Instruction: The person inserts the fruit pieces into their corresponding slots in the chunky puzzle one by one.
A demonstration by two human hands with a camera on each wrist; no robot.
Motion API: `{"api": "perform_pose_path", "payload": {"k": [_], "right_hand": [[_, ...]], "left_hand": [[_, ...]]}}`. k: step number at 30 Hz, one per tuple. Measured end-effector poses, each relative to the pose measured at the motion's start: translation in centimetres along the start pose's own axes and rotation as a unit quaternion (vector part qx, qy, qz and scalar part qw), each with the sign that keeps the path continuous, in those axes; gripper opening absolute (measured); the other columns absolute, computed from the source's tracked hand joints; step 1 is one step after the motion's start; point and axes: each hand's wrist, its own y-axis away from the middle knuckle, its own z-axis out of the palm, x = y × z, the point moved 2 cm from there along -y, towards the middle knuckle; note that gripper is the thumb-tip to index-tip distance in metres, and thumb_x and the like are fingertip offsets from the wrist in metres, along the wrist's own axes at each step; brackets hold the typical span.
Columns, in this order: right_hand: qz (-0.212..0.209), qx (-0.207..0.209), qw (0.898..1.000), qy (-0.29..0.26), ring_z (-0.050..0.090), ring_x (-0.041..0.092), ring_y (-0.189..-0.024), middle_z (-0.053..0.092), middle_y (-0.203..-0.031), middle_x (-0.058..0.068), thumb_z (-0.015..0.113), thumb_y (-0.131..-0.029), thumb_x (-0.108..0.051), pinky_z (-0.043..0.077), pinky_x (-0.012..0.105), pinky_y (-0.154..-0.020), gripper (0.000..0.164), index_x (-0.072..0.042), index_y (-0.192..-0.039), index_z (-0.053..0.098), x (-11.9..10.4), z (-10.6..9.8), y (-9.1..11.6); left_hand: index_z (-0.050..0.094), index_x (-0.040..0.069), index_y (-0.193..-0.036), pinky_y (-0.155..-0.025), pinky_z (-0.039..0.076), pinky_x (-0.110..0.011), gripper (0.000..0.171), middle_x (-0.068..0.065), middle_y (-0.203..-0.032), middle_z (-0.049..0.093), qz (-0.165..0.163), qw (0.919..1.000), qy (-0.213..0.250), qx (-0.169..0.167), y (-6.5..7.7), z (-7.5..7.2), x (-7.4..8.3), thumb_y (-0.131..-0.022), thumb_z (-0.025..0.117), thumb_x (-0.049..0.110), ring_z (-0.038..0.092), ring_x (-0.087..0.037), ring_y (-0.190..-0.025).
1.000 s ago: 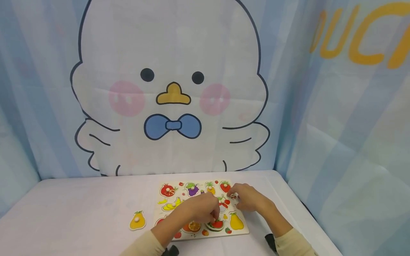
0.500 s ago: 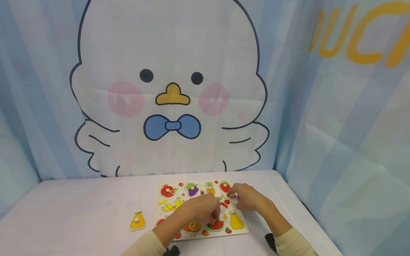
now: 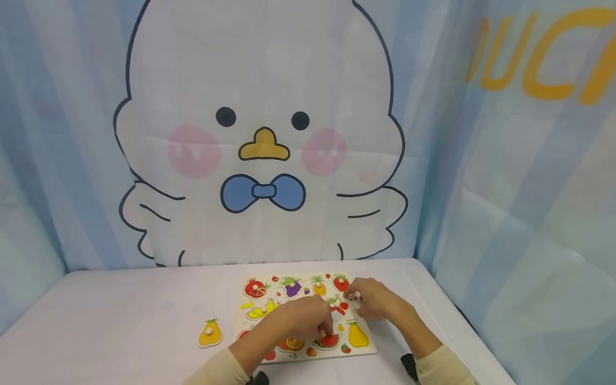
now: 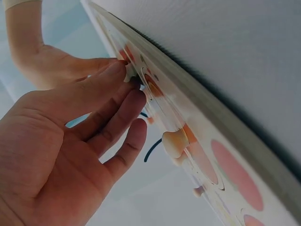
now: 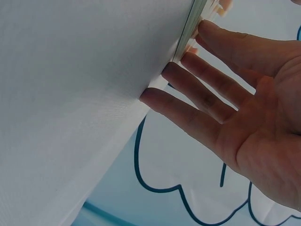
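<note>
A pale wooden fruit puzzle board (image 3: 370, 349) lies on the table under both hands. My left hand (image 3: 305, 316) reaches across it and pinches the small knob of the watermelon puzzle piece (image 3: 330, 341) between thumb and index finger, at the board's near side. In the left wrist view, the other fingers of the left hand (image 4: 70, 136) are bent loosely near the board. My right hand (image 3: 377, 299) rests at the right edge, its fingertips touching board and table. Its fingers (image 5: 195, 110) are spread and nearly straight in the right wrist view.
Left of the board lies a loose yellow pear piece (image 3: 210, 334) with a knob. A pear picture (image 3: 357, 335) without a knob shows at the board's near right. Banana (image 3: 262, 310), grape (image 3: 291, 287) and pomegranate (image 3: 255, 289) pieces sit farther left. A printed curtain (image 3: 269, 230) stands behind.
The head view has shifted slightly, moving everything a little right and down. Both hands keep their places on the board, the left at the watermelon piece and the right at the edge.
</note>
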Motion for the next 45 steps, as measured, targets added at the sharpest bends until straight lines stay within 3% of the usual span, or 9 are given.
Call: {"api": "perform_pose_path", "payload": {"k": [8, 17, 22, 30, 45], "right_hand": [[-0.003, -0.002, 1.0, -0.002, 0.055, 0.022, -0.094, 0.064, -0.11, 0.002, 0.079, -0.073, -0.001, 0.048, 0.048, -0.091, 0.036, -0.014, -0.106, 0.07, 0.0, 0.0, 0.2], [-0.008, 0.001, 1.0, 0.001, 0.055, 0.021, -0.094, 0.064, -0.108, 0.001, 0.079, -0.074, -0.002, 0.048, 0.047, -0.092, 0.035, -0.014, -0.105, 0.07, 0.0, 0.0, 0.1], [-0.004, 0.002, 1.0, 0.002, 0.054, 0.021, -0.095, 0.064, -0.106, 0.0, 0.077, -0.074, -0.001, 0.047, 0.047, -0.094, 0.034, -0.015, -0.104, 0.07, 0.0, 0.0, 0.2], [0.006, 0.002, 1.0, 0.003, 0.052, 0.02, -0.094, 0.063, -0.108, 0.0, 0.078, -0.074, -0.002, 0.047, 0.047, -0.094, 0.036, -0.016, -0.106, 0.07, 0.0, 0.2, 0.1], [0.017, 0.006, 1.0, 0.003, 0.052, 0.02, -0.095, 0.063, -0.11, 0.0, 0.079, -0.073, -0.002, 0.046, 0.048, -0.094, 0.036, -0.017, -0.104, 0.07, -0.2, 0.2, 0.1]], "left_hand": [[0.074, 0.029, -0.098, -0.08, 0.048, -0.019, 0.019, 0.016, -0.092, 0.062, 0.035, 0.999, -0.027, 0.01, 0.3, -0.4, -0.1, -0.082, 0.076, 0.017, 0.054, 0.001, -0.084], [0.072, 0.03, -0.098, -0.071, 0.046, -0.017, 0.022, 0.015, -0.089, 0.059, 0.055, 0.9966, -0.048, 0.038, 1.7, -1.6, -0.6, -0.083, 0.075, 0.015, 0.052, -0.001, -0.079], [0.072, 0.03, -0.093, -0.069, 0.046, -0.018, 0.019, 0.017, -0.082, 0.059, 0.034, 0.997, -0.044, 0.053, 2.9, -2.2, -1.3, -0.082, 0.076, 0.015, 0.051, -0.001, -0.074], [0.073, 0.028, -0.093, -0.067, 0.047, -0.017, 0.017, 0.018, -0.08, 0.06, -0.006, 0.9982, 0.01, 0.058, 4.8, -2.5, -3.3, -0.083, 0.075, 0.015, 0.053, -0.002, -0.073], [0.074, 0.024, -0.091, -0.065, 0.047, -0.018, 0.013, 0.016, -0.076, 0.058, -0.062, 0.9943, 0.036, 0.078, 10.2, -3.6, -7.4, -0.082, 0.075, 0.015, 0.052, -0.004, -0.071]]}}
